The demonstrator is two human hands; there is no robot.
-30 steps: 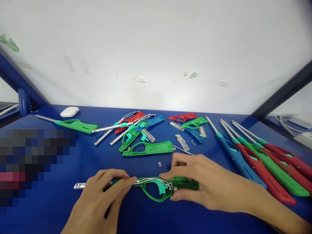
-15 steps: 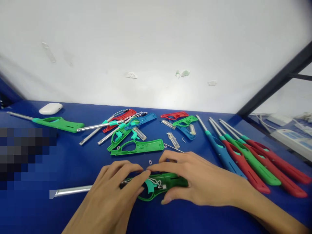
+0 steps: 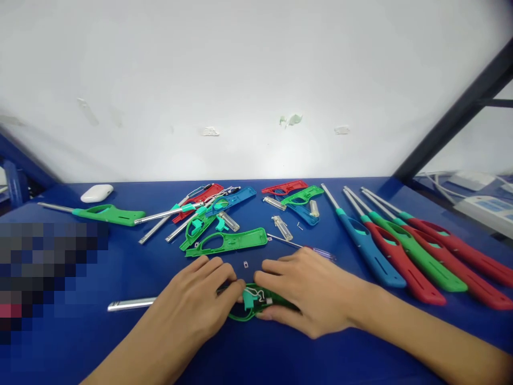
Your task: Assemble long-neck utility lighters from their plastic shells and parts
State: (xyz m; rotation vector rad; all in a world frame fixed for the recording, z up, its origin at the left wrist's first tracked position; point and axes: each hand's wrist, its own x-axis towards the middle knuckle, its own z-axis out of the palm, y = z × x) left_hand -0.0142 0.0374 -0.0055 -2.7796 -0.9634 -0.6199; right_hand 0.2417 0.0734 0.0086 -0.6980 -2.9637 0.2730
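Observation:
In front of me lies an opened green gas lighter, its inside facing up. Its metal tube points left from under my left hand. That hand's fingers are closed around the lighter's front, near the trigger ring. My right hand grips the handle end, thumb on the near edge and fingers on the far edge. Between the hands a teal trigger, white wires and a small pale piece show. Just beyond is a small metal clip. My palms hide the rest of the lighter.
Beyond the hands lie a loose green half shell, clear fuel tanks, tubes and a screwdriver. Several whole lighters lie at right, a green one at left beside a white case. A wall stands behind.
The right fingers have come down closer around the handle, and the left hand has settled lower over the lighter's front. The camera view has shifted slightly; the screwdriver's handle now shows.

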